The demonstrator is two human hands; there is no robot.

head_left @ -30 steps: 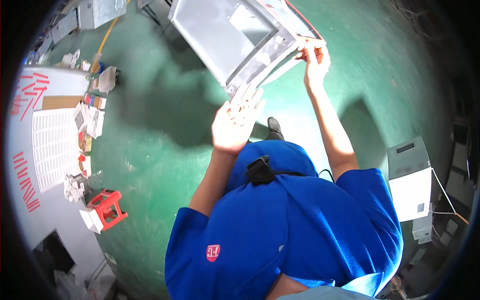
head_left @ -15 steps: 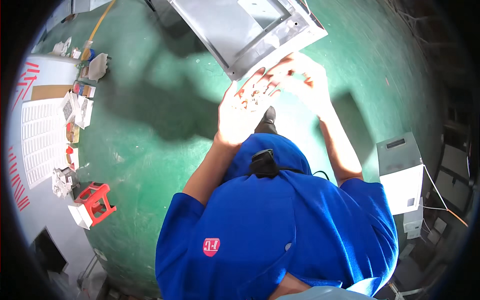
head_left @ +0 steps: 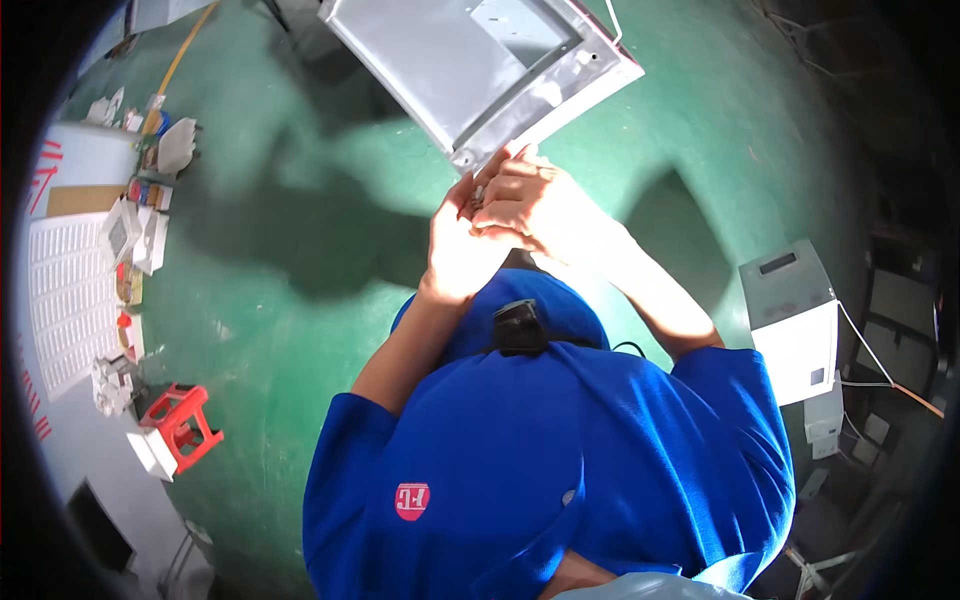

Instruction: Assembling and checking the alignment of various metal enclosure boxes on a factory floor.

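My left hand (head_left: 458, 245) is cupped palm up and cradles a small heap of shiny metal bits (head_left: 478, 196), too small to name surely. Over that palm lies my right hand (head_left: 545, 208), its fingers bent and dipping among the bits; what they pinch, if anything, is hidden. Just beyond my fingertips is the near corner of a grey sheet-metal cabinet (head_left: 415, 65), with a rectangular opening in its face and holes along its edge.
On the right stands a grey and white metal box (head_left: 795, 320) with cables. A red plastic stool (head_left: 183, 428) is at the left. Boxes and a white bin (head_left: 177, 146) line the left side of the green floor (head_left: 290, 370).
My right hand has come down and left, from above the cabinet's edge onto my left palm. The left hand's fingers have curled more. The view has shifted slightly.
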